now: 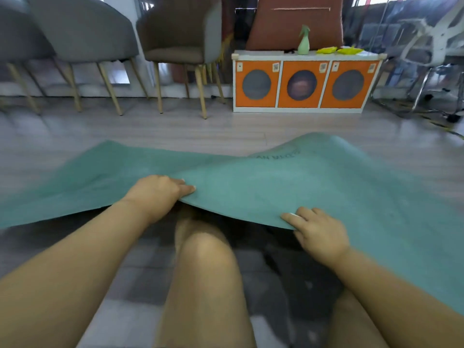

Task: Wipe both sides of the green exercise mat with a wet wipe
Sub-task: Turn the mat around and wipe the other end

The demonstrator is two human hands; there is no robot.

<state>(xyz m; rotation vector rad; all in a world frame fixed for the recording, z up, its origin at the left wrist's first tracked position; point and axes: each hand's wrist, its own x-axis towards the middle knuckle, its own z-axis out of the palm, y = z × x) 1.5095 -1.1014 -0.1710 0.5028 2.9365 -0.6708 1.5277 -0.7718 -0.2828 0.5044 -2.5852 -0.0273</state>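
Observation:
The green exercise mat (288, 187) stretches across the floor in front of me, its near edge lifted off the ground and its far right part bulging up. My left hand (158, 192) grips that near edge, thumb on top and fingers curled underneath. My right hand (316, 229) pinches the same edge further right, and a small white piece, perhaps the wet wipe (293, 215), shows under its fingers. My bare knee (206, 247) sits below the raised edge.
Grey and brown chairs (175, 46) stand on wooden legs at the back left. A white cabinet with orange round-window doors (306, 84) stands behind the mat, with a green spray bottle (303, 42) and yellow cloths (339, 49) on top. A white office chair (437, 46) is at far right.

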